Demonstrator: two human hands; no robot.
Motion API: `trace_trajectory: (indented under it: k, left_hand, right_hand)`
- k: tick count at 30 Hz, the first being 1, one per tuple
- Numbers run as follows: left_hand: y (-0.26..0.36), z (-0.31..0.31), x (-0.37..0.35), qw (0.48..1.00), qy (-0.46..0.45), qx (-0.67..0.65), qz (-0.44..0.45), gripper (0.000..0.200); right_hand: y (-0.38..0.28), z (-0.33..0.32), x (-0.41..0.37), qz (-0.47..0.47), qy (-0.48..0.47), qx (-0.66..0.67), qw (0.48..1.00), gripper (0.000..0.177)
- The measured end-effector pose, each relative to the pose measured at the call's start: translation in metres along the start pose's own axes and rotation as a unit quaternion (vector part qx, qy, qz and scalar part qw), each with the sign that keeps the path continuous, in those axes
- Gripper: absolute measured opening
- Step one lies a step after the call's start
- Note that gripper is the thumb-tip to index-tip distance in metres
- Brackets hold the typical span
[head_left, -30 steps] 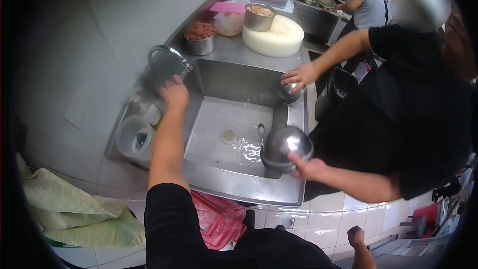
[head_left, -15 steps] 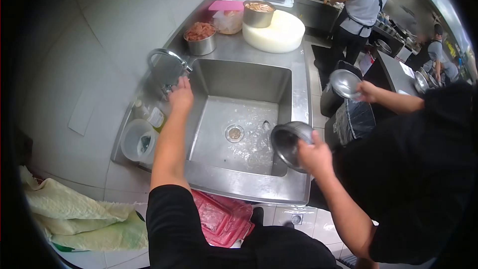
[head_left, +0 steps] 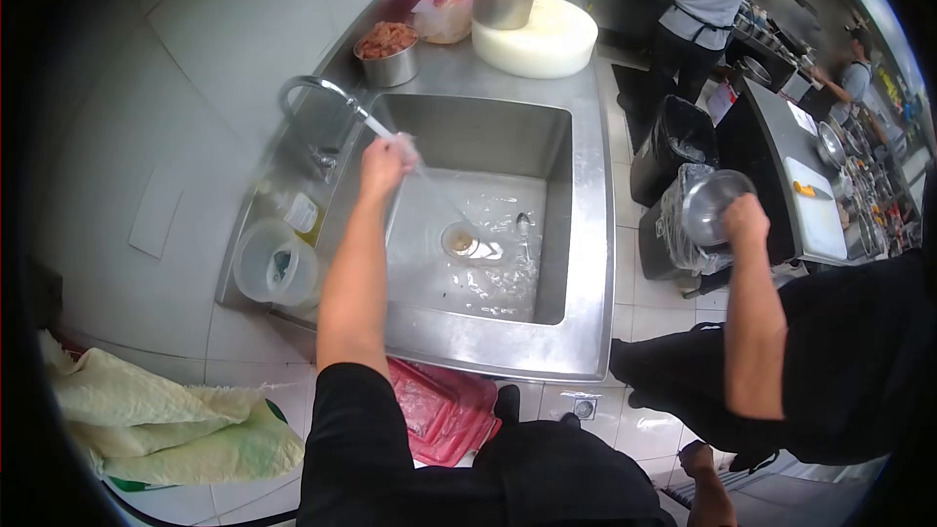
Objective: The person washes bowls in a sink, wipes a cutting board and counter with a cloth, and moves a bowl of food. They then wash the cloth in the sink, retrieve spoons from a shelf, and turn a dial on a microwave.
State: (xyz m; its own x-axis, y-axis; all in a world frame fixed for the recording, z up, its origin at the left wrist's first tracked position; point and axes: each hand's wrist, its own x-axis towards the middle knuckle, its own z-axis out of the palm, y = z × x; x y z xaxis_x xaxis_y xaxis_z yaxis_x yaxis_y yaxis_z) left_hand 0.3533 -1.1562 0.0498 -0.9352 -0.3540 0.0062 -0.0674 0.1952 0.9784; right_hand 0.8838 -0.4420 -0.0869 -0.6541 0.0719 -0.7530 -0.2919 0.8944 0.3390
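My left hand [head_left: 388, 164] is closed round the end of the curved metal faucet [head_left: 327, 88], over the steel sink [head_left: 488, 132]. Water runs from it toward the drain [head_left: 459, 240], and shallow water lies on the sink floor. A small dark object [head_left: 523, 224] lies right of the drain. What seems to be my right hand [head_left: 695, 459] shows low at the right, small and shadowed, beside a co-worker's dark clothes; its fingers are unclear.
A co-worker's hand holds a metal bowl [head_left: 717, 210] above the bins [head_left: 673, 151]. Behind the sink stand a meat pot [head_left: 387, 54] and a thick white block [head_left: 537, 37] bearing another pot. A plastic tub [head_left: 273, 262] stands left. Other people work at the back right.
My left hand has moved right and down with the faucet end, and a water stream shows. The co-worker's hands have left the sink's right edge; one bowl is now over the bins.
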Motion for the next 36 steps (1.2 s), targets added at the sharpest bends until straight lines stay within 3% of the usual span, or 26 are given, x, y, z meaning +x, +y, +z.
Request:
trace_trajectory:
  k: [1, 2, 3, 4, 5, 7, 9, 11, 12, 13, 16, 19, 22, 23, 24, 25, 28, 31, 33, 36]
  left_hand:
    - [-0.003, 0.004, 0.006, 0.999, -0.006, -0.05, 0.006, 0.025]
    - [0.007, 0.007, 0.008, 0.999, 0.012, -0.041, -0.014, 0.024]
    - [0.02, 0.007, 0.006, 0.998, 0.029, -0.032, -0.036, 0.022]
    - [0.029, 0.009, 0.004, 0.997, 0.045, -0.022, -0.057, 0.021]
    - [0.012, 0.009, 0.015, 0.998, 0.058, -0.008, -0.04, 0.02]
    - [-0.042, -0.007, 0.043, 0.997, 0.08, 0.021, -0.005, 0.017]
    - [-0.045, -0.034, 0.033, 0.969, 0.111, -0.175, -0.132, 0.031]
    - [-0.058, -0.053, 0.028, 0.905, 0.241, -0.305, -0.174, 0.038]
    - [-0.057, -0.055, 0.024, 0.895, 0.259, -0.319, -0.172, 0.037]
    - [-0.057, -0.057, 0.021, 0.884, 0.278, -0.334, -0.171, 0.036]
    - [-0.044, -0.057, 0.018, 0.846, 0.333, -0.384, -0.164, 0.033]
    - [-0.059, -0.06, 0.025, 0.868, 0.326, -0.343, -0.15, 0.039]
    - [-0.098, -0.073, 0.04, 0.913, 0.32, -0.209, -0.142, 0.045]
    - [-0.11, -0.074, 0.042, 0.936, 0.33, 0.022, -0.118, 0.047]
    - [-0.117, -0.076, 0.046, 0.909, 0.321, 0.252, -0.086, 0.048]
    - [-0.122, -0.077, 0.052, 0.833, 0.294, 0.467, -0.049, 0.049]
    - [-0.061, -0.063, 0.013, 0.767, 0.167, 0.616, -0.068, 0.053]
    - [-0.061, -0.078, 0.027, 0.745, 0.09, 0.656, -0.075, 0.062]
    - [-0.077, -0.069, 0.017, 0.69, -0.054, 0.722, -0.014, 0.06]
    - [-0.048, -0.034, -0.028, 0.79, -0.154, 0.586, -0.094, 0.053]
  right_hand:
    - [-0.002, -0.01, -0.004, -0.017, -0.016, -0.008, 1.0, 0.028]
    - [-0.003, -0.004, -0.002, 0.014, -0.022, 0.046, 0.999, 0.026]
    - [-0.003, -0.017, -0.008, -0.043, -0.021, 0.034, 0.998, 0.028]
    - [-0.004, -0.011, -0.005, -0.026, -0.022, 0.076, 0.996, 0.023]
    - [-0.008, 0.0, -0.007, 0.127, 0.019, 0.401, 0.907, 0.02]
    - [-0.02, -0.036, -0.019, 0.172, 0.026, 0.496, 0.851, 0.02]
    - [-0.025, -0.037, -0.017, 0.173, 0.062, 0.501, 0.846, 0.019]
    - [-0.03, -0.038, -0.015, 0.175, 0.071, 0.528, 0.828, 0.019]
    - [-0.03, -0.032, -0.012, 0.187, 0.064, 0.526, 0.827, 0.02]
    - [-0.03, -0.025, -0.01, 0.144, 0.115, 0.477, 0.859, 0.016]
    - [-0.026, -0.019, -0.01, 0.162, 0.11, 0.485, 0.852, 0.014]
    - [-0.018, -0.015, -0.007, 0.18, 0.124, 0.497, 0.84, 0.012]
    - [-0.015, -0.018, -0.012, 0.204, 0.128, 0.512, 0.825, 0.013]
    - [-0.014, -0.018, -0.016, 0.209, 0.129, 0.501, 0.83, 0.013]
    - [-0.016, -0.013, -0.018, 0.214, 0.131, 0.491, 0.834, 0.014]
    - [-0.017, -0.009, -0.018, 0.221, 0.134, 0.483, 0.836, 0.015]
    - [-0.019, -0.017, -0.034, 0.244, 0.079, 0.511, 0.821, 0.015]
    - [-0.022, -0.03, -0.039, 0.25, 0.073, 0.474, 0.841, 0.014]
    - [-0.019, -0.035, -0.032, 0.242, 0.06, 0.472, 0.846, 0.015]
    - [-0.015, -0.036, -0.014, 0.231, 0.046, 0.508, 0.829, 0.016]
